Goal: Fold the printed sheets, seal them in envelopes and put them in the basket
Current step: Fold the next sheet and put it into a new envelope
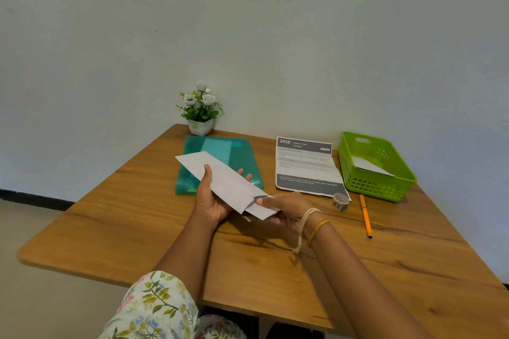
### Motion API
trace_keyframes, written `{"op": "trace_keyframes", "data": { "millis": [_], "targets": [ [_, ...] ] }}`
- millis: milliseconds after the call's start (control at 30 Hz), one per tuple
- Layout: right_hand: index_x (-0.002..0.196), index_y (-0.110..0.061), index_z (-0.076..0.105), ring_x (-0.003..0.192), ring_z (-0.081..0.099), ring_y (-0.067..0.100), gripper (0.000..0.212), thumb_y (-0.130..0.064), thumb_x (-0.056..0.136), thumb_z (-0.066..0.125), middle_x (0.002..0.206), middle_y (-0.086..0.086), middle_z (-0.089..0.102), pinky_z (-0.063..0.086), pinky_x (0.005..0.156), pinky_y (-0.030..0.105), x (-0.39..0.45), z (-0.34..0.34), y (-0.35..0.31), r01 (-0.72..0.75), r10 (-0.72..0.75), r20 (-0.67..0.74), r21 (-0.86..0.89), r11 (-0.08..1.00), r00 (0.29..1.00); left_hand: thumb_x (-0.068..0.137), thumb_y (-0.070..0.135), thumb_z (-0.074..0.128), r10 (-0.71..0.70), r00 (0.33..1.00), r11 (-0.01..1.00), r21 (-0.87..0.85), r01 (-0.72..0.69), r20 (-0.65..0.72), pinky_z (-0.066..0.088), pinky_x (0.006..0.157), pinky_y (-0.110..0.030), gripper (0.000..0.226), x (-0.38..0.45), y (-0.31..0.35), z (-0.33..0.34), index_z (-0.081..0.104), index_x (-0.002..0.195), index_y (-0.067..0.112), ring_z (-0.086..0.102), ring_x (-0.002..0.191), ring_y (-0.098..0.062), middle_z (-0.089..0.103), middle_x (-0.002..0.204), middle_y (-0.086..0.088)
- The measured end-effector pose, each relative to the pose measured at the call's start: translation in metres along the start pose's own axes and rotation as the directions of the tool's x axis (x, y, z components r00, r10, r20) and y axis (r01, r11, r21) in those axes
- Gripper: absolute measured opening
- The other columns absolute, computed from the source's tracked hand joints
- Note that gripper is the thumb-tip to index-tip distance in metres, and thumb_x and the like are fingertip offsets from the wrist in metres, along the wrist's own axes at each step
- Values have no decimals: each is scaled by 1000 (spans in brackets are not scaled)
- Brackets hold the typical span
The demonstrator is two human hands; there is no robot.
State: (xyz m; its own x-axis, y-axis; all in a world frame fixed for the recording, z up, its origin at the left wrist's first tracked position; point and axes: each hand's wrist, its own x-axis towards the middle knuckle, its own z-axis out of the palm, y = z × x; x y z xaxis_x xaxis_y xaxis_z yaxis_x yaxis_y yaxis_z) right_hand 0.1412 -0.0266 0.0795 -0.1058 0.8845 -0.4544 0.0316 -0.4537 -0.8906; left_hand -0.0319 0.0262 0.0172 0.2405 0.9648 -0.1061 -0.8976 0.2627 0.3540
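Note:
My left hand (213, 197) grips a long white envelope (220, 173) from below, thumb on top, above the table's middle. At the envelope's open near end my right hand (286, 208) pinches a folded printed sheet (261, 208) that sits partly inside it. One unfolded printed sheet (307, 166) lies flat at the back right. The green basket (377, 184) stands at the far right with a white envelope (370, 165) inside.
A teal plastic folder (234, 155) lies behind the hands. A roll of tape (340, 201) and an orange pen (365, 216) lie between the sheet and basket. A potted white flower (200, 111) stands at the back by the wall. The wooden table (137, 228) has a rounded left edge.

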Motion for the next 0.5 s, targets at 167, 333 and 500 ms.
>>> {"op": "trace_keyframes", "data": {
  "millis": [167, 333, 500],
  "targets": [
    [101, 4, 55, 72, 66, 24, 17, 13, 90, 46, 91, 17, 61, 53, 42, 25, -6, 7, -1, -81, 43, 130, 304, 949, 991, 84, 51, 65, 66, 996, 997, -30, -68, -57, 38, 100, -66, 67, 4, 3, -5, 40, 135, 17, 57, 116, -45, 56, 132, -23],
    [115, 1, 51, 95, 60, 31, 38, 20, 83, 53, 115, 23, 56, 54, 47, 22, 1, 11, 3, 73, -60, -94, 139, 988, 994, 87, 48, 63, 74, 997, 997, -30, -75, -34, 38, 100, -66, 60, 3, 2, -3, 42, 133, 16, 57, 117, -44, 56, 132, -23],
    [99, -12, 49, 73, 67, 26, 36, 7, 76, 69, 100, 17, 61, 53, 45, 29, 15, 32, 19, 151, -98, -333, 138, 979, 938, 90, 42, 59, -32, 999, 996, 77, 32, 6, 36, 100, -68, 54, -3, -4, 2, 42, 132, 12, 55, 119, -45, 57, 131, -24]
  ]
}}
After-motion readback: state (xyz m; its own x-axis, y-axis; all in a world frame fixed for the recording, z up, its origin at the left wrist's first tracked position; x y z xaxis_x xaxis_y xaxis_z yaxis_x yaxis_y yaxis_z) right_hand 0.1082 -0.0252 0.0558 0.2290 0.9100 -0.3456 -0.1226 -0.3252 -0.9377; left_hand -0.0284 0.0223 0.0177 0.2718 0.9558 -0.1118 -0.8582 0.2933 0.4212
